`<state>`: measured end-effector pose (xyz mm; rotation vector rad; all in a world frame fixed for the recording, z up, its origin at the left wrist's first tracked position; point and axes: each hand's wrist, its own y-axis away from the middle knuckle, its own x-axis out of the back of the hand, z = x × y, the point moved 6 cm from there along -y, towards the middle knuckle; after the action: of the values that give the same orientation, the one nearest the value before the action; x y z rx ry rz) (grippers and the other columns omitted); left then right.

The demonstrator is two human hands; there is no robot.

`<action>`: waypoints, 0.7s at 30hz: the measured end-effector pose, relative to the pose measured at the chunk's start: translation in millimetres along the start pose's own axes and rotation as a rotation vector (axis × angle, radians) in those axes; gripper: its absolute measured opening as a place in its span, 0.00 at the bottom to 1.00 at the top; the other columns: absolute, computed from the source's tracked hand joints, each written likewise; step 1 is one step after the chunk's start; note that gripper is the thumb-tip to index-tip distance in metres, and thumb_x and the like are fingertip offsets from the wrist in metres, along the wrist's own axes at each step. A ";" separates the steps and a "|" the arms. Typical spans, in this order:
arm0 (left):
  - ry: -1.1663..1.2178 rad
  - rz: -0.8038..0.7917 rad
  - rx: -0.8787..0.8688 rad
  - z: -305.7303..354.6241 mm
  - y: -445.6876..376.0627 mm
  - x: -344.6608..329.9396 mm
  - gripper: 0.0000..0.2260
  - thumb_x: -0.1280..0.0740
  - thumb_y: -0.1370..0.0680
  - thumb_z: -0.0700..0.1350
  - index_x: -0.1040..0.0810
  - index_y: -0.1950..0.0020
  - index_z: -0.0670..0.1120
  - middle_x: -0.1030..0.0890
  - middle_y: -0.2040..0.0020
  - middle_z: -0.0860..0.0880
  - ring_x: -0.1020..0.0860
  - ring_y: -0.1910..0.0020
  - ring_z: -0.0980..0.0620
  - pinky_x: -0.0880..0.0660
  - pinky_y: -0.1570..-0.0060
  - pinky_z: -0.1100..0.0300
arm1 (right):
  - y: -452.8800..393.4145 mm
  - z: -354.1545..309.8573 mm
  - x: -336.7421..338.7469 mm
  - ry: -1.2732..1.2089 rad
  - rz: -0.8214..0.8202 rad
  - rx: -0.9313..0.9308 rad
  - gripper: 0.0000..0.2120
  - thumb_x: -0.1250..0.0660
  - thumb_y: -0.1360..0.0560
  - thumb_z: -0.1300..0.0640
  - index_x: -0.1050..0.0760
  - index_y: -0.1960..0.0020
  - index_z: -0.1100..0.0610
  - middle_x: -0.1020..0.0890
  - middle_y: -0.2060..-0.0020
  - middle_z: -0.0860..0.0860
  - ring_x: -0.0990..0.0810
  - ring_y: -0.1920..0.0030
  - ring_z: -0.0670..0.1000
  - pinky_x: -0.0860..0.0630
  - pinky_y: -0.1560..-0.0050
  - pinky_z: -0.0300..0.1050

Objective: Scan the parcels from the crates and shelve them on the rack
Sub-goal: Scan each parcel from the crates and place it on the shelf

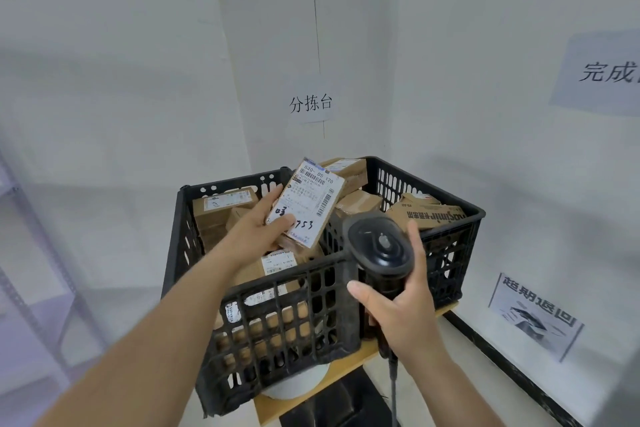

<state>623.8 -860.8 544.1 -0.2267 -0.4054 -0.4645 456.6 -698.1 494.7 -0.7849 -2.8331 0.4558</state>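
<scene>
- Above the black crate (294, 291), toward its left side, the left hand (258, 225) pinches a small cardboard parcel (306, 206), thumb on the label; it looks light and stiff, best held by its edges.
- Over the crate's right front corner, the right hand (403, 308) wraps the scanner (381, 246) handle.

Parcel and scanner held over the crate
Left hand (258, 222) grips a small labelled cardboard parcel (306, 204); beside it, right hand (398, 305) holds a black handheld scanner (379, 250); black slatted plastic crate (287, 315) below.

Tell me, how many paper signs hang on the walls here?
3: one sign on the wall behind the crate, one high at right, cut by the frame edge, one low at right.
</scene>
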 end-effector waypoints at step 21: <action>0.020 -0.348 -0.381 87.0 34.8 -140.0 0.34 0.30 0.23 0.46 0.45 0.24 0.64 0.27 0.38 0.66 0.28 0.38 0.62 0.30 0.36 0.61 | 20.4 -44.9 106.7 0.200 0.572 0.133 0.52 0.24 0.30 0.63 0.54 0.26 0.29 0.31 0.45 0.24 0.22 0.38 0.51 0.22 0.38 0.56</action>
<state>497.7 -750.0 558.0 -0.5244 -0.3352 -0.8869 386.4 -614.4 538.4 -1.5175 -2.3358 0.5901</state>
